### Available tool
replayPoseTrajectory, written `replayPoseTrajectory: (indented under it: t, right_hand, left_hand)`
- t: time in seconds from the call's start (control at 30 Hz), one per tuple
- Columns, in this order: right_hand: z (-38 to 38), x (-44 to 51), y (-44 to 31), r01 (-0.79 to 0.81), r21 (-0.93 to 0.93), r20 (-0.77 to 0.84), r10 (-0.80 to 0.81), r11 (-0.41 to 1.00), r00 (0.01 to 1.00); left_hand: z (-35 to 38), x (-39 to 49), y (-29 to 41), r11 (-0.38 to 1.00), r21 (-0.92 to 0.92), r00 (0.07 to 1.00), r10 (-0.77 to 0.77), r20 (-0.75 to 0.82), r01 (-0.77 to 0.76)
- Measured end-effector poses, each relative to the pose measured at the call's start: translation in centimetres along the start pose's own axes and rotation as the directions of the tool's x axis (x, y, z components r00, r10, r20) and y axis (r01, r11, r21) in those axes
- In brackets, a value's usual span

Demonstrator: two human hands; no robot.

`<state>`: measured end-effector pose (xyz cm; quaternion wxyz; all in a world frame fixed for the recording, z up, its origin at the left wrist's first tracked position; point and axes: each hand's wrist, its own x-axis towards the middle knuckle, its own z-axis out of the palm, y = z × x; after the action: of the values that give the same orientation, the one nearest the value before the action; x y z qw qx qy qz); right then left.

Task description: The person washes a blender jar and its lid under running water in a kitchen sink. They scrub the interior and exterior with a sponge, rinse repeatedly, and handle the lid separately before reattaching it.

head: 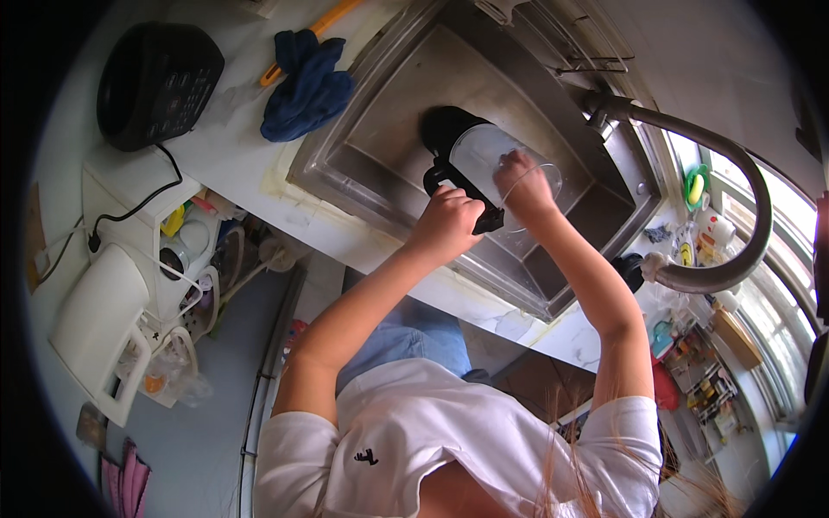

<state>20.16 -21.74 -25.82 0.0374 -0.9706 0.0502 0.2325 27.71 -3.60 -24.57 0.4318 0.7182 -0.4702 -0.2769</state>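
A clear jug (479, 150) with a black base and a black handle lies tilted inside the stainless steel sink (414, 84). Its mouth faces right and toward me. My left hand (452, 217) grips the black handle. Through the mouth reaches my right hand (518, 175), its fingers bent near the inner wall. The fingers are slightly blurred, and whether they hold anything cannot be made out. The jug wall looks cloudy toward the base.
The curved faucet (758, 188) arches at the right of the sink, near a wire rack (592, 61). On the left counter lie a dark blue cloth (304, 97), an orange stick (330, 18) and a black appliance (158, 87) with a cord. Bottles and small items crowd the windowsill.
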Motion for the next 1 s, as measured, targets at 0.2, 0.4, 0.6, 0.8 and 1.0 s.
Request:
replayPoseTrajectory:
  t: [0.2,0.4,0.6,0.8,1.0]
  right_hand:
    - [-0.4,0.1,0.5,0.095,-0.168,-0.367,-0.151,0.981,0.918]
    - [3.6,2.0,0.1,0.059,-0.346,0.047,-0.045,0.937,0.998]
    - [4.3,1.1,-0.2,-0.068,0.232,0.148,0.034,0.97,0.988]
    - [5.5,0.1,-0.6,-0.167,0.134,0.002,0.169,0.977,0.986]
    - [3.2,0.1,0.7,-0.065,0.276,0.293,-0.019,0.959,0.956]
  left_hand:
    - [-0.2,0.3,-0.1,1.0,0.006,0.999,-0.02,-0.031,0.02]
    - [0.3,0.3,0.3,0.999,0.024,0.995,-0.02,-0.095,0.022]
    - [1.3,-0.4,1.1,0.998,0.052,0.999,-0.022,-0.048,0.024]
    - [1.8,-0.6,1.3,0.999,0.051,0.998,-0.017,-0.063,0.02]
    - [2.1,-1.0,1.3,0.998,0.062,1.0,0.021,-0.023,-0.02]
